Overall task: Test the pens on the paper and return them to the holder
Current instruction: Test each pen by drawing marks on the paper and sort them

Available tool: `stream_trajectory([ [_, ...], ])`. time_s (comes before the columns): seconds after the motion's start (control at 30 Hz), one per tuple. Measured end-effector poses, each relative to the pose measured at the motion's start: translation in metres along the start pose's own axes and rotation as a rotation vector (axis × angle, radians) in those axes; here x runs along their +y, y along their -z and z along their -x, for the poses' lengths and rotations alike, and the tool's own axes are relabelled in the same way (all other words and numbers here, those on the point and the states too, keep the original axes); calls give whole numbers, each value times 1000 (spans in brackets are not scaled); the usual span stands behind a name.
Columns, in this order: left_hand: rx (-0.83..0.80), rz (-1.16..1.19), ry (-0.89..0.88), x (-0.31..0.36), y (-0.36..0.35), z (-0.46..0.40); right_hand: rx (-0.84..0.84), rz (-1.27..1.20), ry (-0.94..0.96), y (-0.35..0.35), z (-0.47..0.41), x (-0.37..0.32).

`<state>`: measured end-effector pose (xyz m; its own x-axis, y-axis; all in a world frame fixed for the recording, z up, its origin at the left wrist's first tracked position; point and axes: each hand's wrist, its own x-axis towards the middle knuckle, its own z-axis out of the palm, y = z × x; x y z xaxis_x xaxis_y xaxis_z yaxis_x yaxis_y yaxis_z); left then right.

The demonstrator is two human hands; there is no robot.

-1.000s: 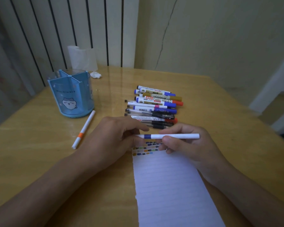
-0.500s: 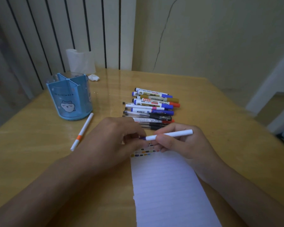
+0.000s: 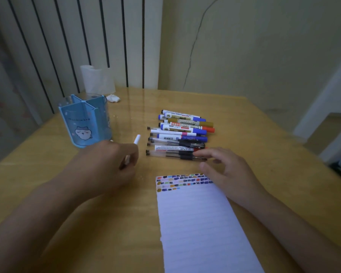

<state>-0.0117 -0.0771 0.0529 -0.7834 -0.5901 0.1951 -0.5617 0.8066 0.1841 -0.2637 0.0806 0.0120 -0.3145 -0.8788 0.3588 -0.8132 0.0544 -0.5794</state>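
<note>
My left hand grips a white pen; its end sticks up past my knuckles, just right of the blue pen holder. The holder's compartments look empty. My right hand is open, its fingertips resting at the near edge of the row of several pens and markers lying side by side. A strip of lined paper lies in front of me, with rows of small coloured test marks across its top. My left hand hides the orange-banded pen that lay near the holder.
A white tissue roll and a crumpled tissue sit at the back left of the wooden table. Behind them rises a striped wall panel. The table's right edge drops off toward the floor.
My left hand took the white pen from both hands and carried it left toward the holder. My right hand let go and spread open over the nearest pens.
</note>
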Motion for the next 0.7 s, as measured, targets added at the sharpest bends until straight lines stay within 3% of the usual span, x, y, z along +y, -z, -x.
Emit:
stream_trajectory([
  [0.17, -65, -91, 95, -6, -2, -1, -53, 114, 32, 0, -1, 1],
  [0.7, -101, -162, 136, -12, -4, -1, -113, 216, 67, -2, 0, 7],
])
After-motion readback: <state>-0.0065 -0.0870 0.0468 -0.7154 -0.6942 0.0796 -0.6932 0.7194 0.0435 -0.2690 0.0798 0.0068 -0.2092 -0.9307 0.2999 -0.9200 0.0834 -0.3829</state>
